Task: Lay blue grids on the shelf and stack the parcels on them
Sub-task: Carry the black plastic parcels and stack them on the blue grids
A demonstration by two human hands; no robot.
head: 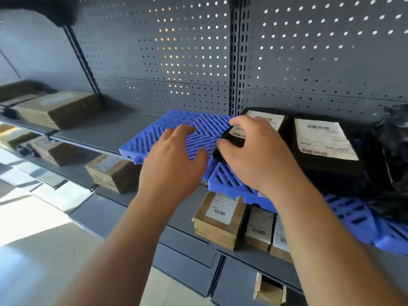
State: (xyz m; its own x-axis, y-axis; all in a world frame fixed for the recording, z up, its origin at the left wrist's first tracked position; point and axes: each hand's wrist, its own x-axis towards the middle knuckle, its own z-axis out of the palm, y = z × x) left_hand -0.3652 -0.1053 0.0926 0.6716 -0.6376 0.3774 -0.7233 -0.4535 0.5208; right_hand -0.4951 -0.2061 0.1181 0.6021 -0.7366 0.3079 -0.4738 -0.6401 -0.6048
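Note:
Blue grids lie along the grey shelf (99, 135). The left blue grid (167, 127) carries no parcel, while the right blue grid (229, 184) runs under black parcels. My left hand (176, 157) hovers over the left grid with fingers spread and relaxed, holding nothing. My right hand (256, 155) grips a small black parcel (234, 138) with a white label at the seam between the two grids. A larger black parcel (326, 155) with a white label lies just right of it. Another labelled black parcel (265, 118) sits behind my right hand.
Brown cardboard parcels (57, 109) sit at the shelf's far left. More boxes (220, 219) stand on the lower shelf. A perforated back panel (176, 51) closes off the rear. A crumpled black bag (395, 140) fills the far right.

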